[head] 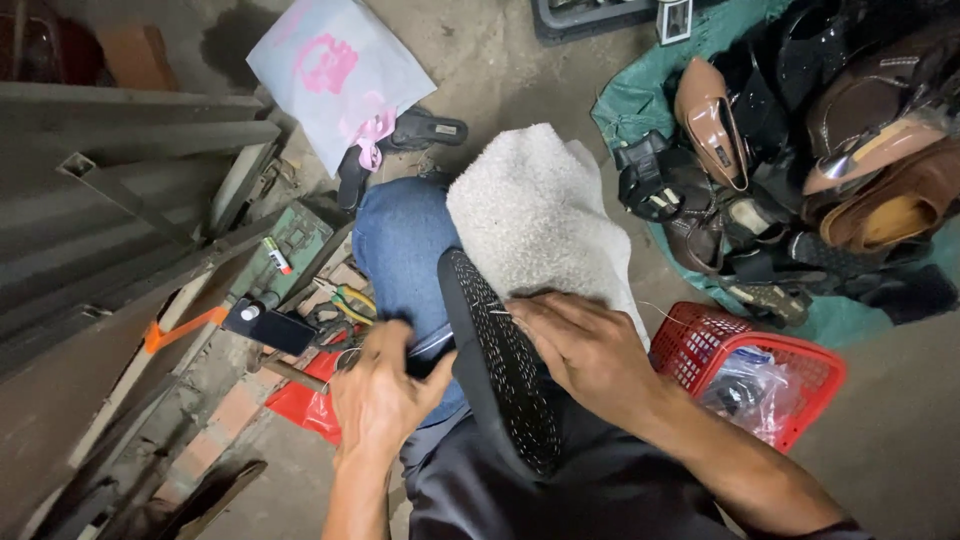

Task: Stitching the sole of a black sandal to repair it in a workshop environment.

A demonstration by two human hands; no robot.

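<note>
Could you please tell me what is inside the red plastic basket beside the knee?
The red basket holds a crumpled clear plastic bag with small dark items inside; the bag covers the basket's bottom, so anything beneath is hidden.

**What the view keeps back**

The black shoe sole (497,375) is the landmark. Its near end runs under the right hand (590,355) and dark clothing, so the shoe's upper is hidden. The left hand (380,395), just left of the sole, is blurred; its fingertips reach behind the sole's edge, and what they grip cannot be told. A thin needle or thread at the sole's top right is too fine to tell apart. Right of the sole, the red basket (700,345) holds a clear bag whose contents are unreadable. Far above right, the shoe pile (830,150) is cut off by the edge.
</note>
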